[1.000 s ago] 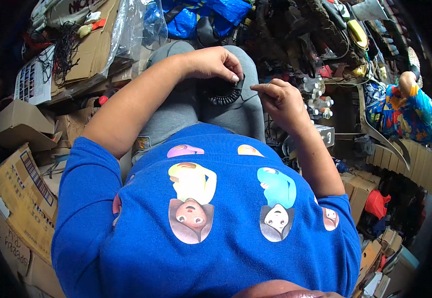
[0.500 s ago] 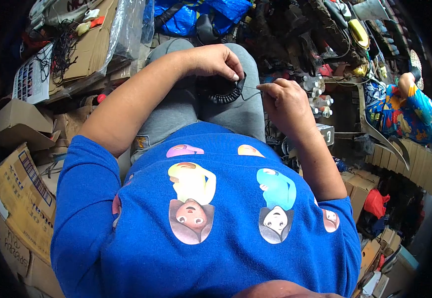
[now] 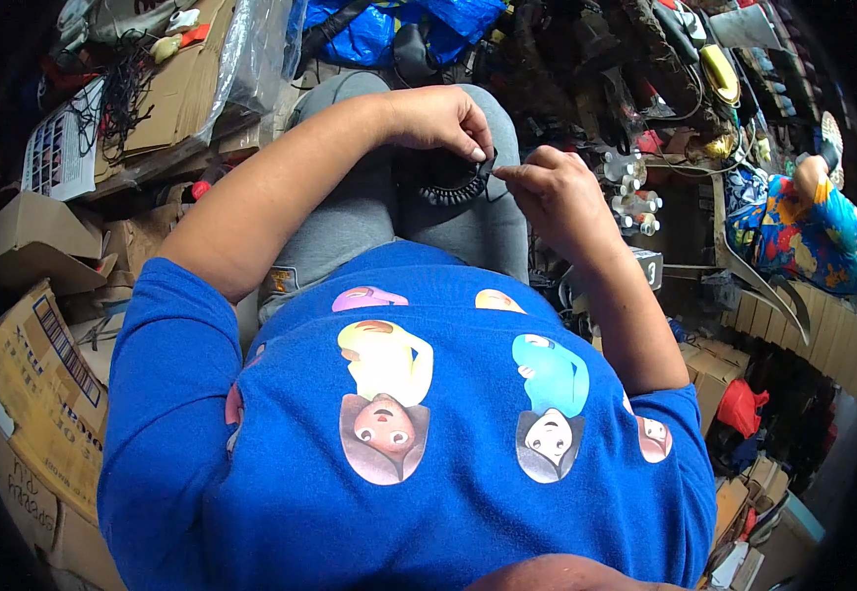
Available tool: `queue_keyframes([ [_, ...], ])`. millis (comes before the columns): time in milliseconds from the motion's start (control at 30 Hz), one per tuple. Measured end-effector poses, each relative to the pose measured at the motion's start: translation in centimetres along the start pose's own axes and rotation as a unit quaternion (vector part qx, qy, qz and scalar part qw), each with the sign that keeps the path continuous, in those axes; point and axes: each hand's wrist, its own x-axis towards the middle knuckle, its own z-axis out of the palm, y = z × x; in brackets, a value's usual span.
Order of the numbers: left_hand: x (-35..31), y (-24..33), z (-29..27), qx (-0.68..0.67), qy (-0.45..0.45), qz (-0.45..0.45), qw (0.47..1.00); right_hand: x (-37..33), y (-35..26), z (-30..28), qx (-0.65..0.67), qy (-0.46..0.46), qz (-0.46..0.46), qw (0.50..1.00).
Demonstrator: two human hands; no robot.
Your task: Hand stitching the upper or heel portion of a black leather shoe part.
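Above my grey-trousered thighs [image 3: 350, 222], a black curved piece with a ribbed edge [image 3: 448, 193] hangs from my left hand [image 3: 445, 120]. The thumb and fingers of that hand pinch its far right end, and the palm hides part of it. Its exact kind I cannot make out. My right hand [image 3: 559, 192] is close beside that end, thumb and forefinger pressed together on a thin dark thread [image 3: 496, 195]. The thread makes a short loop by the black piece. Whether a needle is also in the fingers is too small to tell.
Small clear bottles [image 3: 635, 197] stand right of my right hand. Flattened cardboard [image 3: 177, 103] with tangled black cords lies at the far left, above an open carton [image 3: 39, 241]. A blue plastic bag [image 3: 369, 34] lies beyond my knees. Another person's colourful clothing [image 3: 803, 231] shows at right.
My right hand has moved left, up to the black piece, and the thread that was stretched between the hands is now slack and looped. My left hand has shifted slightly right.
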Motion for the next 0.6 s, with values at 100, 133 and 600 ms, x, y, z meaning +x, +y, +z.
queue_keyframes([
  [100,-0.1,-0.2,-0.2,0.049,-0.010,0.029,0.998,0.0,1.5,0.3,0.182,-0.044,0.097,0.977],
  [133,-0.2,-0.3,-0.3,0.066,-0.023,0.049,0.996,0.2,2.3,0.4,0.182,-0.046,0.094,0.978],
  [600,0.3,-0.1,-0.2,0.068,-0.014,0.018,0.997,1.3,7.3,3.4,0.400,-0.148,0.070,0.902],
])
